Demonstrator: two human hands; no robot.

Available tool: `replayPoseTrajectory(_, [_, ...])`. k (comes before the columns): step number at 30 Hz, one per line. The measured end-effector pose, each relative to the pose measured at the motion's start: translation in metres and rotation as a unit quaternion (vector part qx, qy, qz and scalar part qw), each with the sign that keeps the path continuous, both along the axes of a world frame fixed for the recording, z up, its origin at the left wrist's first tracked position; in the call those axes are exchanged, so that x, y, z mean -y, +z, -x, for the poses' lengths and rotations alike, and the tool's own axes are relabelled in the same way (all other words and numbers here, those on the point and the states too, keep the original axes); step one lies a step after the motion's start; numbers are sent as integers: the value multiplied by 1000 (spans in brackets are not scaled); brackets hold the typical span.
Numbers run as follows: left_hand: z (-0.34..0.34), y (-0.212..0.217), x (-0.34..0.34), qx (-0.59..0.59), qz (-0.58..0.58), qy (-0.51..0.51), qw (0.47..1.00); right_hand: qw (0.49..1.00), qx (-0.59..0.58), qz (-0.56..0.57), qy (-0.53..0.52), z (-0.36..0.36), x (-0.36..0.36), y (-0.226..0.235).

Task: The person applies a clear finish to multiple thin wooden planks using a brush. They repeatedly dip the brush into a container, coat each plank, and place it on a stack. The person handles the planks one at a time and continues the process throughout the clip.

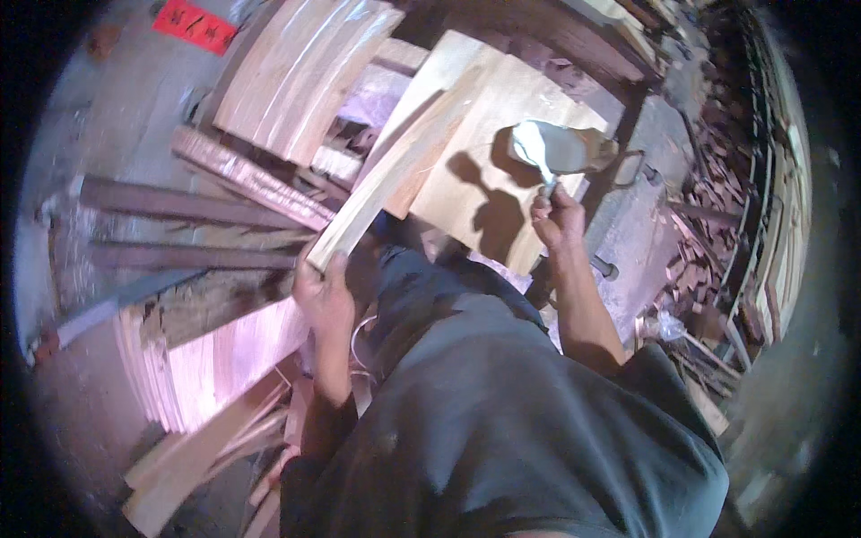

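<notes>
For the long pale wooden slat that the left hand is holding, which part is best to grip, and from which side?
Grip the long pale slat at its near, lower end, from the person's side, where the left hand holds it now. Its far end lies on the wide pale board, so only the near end looks free. The right hand holds a flat metal tool.

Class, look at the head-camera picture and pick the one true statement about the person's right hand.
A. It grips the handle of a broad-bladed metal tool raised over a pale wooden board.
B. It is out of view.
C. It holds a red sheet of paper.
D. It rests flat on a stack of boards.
A: the right hand is closed around the handle of the broad-bladed metal tool, raised above the pale wooden board, while the left hand steadies a narrow plank.
</notes>
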State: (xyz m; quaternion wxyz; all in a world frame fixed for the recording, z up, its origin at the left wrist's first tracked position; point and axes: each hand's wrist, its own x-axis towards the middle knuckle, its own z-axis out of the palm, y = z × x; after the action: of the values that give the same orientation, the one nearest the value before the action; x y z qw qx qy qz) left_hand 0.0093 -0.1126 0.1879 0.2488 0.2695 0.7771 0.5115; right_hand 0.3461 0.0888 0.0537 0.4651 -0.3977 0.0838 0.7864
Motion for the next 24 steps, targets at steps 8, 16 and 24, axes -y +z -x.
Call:
replayPoseTrajectory(8, [4,15,-12,-25,-57,-54,997,949,19,-222,224,82,-19,114])
replayPoseTrajectory(16, [4,32,-16,-46,-31,-66,996,764,174,-447,432,161,-13,199])
replayPoseTrajectory(24, [9,25,-21,-38,-64,-77,994,663,311,-521,439,163,-40,205])
